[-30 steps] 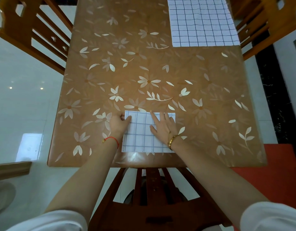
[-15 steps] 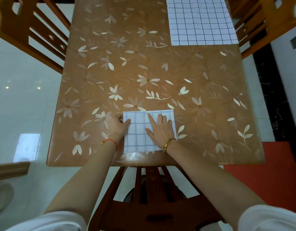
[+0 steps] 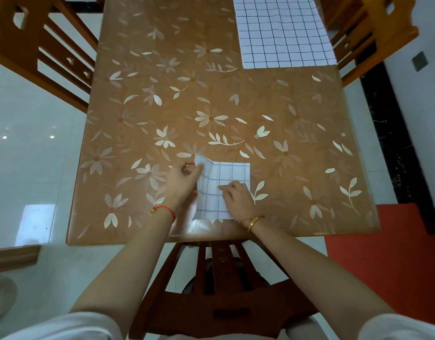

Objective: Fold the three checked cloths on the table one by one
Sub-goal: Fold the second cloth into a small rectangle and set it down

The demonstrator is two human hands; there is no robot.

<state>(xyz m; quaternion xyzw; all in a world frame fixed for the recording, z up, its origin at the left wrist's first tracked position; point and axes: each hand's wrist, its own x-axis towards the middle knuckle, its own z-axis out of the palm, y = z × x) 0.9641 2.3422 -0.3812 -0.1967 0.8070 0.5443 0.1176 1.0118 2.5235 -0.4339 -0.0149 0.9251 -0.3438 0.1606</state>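
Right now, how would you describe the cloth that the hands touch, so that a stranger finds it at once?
On the brown flower-patterned table, look at the middle of the near edge. There lies the small folded checked cloth, its left edge pinched up by the left hand. The other checked cloth, large and flat, lies at the far right corner.

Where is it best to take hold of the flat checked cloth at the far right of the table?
The flat checked cloth lies spread out, its near edge free on the table. Pinch its near corners, coming from the near side.
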